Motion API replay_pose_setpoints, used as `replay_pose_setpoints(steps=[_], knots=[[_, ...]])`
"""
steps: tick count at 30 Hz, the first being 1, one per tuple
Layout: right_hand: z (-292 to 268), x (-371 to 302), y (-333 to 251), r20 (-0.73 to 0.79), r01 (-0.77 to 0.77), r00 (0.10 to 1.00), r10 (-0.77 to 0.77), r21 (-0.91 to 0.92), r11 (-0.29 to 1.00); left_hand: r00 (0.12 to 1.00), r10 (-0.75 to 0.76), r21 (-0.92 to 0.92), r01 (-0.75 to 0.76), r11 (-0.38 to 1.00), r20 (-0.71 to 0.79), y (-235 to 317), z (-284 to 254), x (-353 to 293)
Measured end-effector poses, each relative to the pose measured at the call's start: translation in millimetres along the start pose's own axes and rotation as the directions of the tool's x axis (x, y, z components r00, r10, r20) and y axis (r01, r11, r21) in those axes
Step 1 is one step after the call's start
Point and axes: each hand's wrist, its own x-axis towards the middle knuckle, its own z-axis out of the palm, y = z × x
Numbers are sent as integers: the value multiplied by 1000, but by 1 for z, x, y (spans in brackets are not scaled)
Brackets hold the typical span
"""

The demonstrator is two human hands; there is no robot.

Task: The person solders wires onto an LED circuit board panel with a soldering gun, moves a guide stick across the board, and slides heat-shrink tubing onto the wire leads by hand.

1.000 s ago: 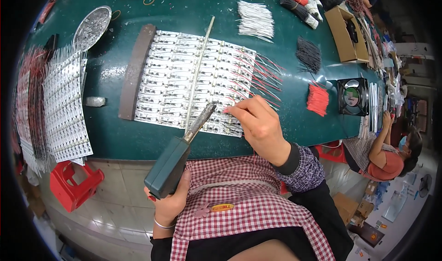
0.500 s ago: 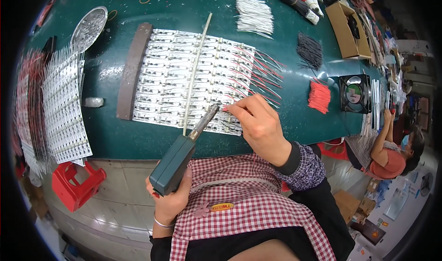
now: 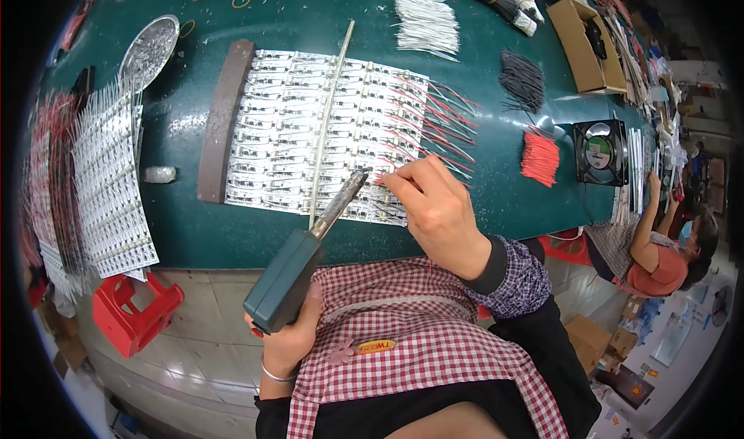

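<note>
A flat white circuit-board panel (image 3: pixel 298 137), printed with rows of small dark parts, was laid on a glossy dark-green tabletop (image 3: pixel 178 230) strewn with pale specks. Below the panel, a dark-green soldering gun with a metal barrel (image 3: pixel 287 280) was gripped by the left hand (image 3: pixel 291 334), its fingers wrapped around the handle, its tip held over the panel's lower right part. There, a thin red wire (image 3: pixel 380 179) was pinched between the closed thumb and forefinger of the right hand (image 3: pixel 442 214). The panel's left edge was bordered by a brown bar (image 3: pixel 225 125); farther left, a shallow silvery dish (image 3: pixel 149 51) was set. Right of the panel, a black-framed fan (image 3: pixel 601 152) and an open cardboard box (image 3: pixel 570 59) were placed; beyond them, a masked co-worker (image 3: pixel 659 268) was seated. Below and left of the panel, a red plastic stool (image 3: pixel 120 327) was stood on pale floor tiles (image 3: pixel 221 315).
</note>
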Motion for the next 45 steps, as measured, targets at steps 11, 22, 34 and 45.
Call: replay_pose_setpoints(steps=[11, 22, 34, 45], knots=[[4, -2, -1, -52, -8, 999, 9, 14, 1000, 990, -130, -146, 121, 982, -56, 9, 3, 1], [1, -8, -6, -163, 40, 986, -27, 80, 996, 991, -110, -132, 99, 986, -81, 3, 0, -5], [7, -14, -7, -56, -4, 998, 9, 94, 996, 997, 29, -58, -33, 998, -71, 6, 0, -6], [8, -13, -9, -75, -13, 997, 18, 75, 997, 1000, 0, -10, -1, 1000, -10, -1, -2, -7]])
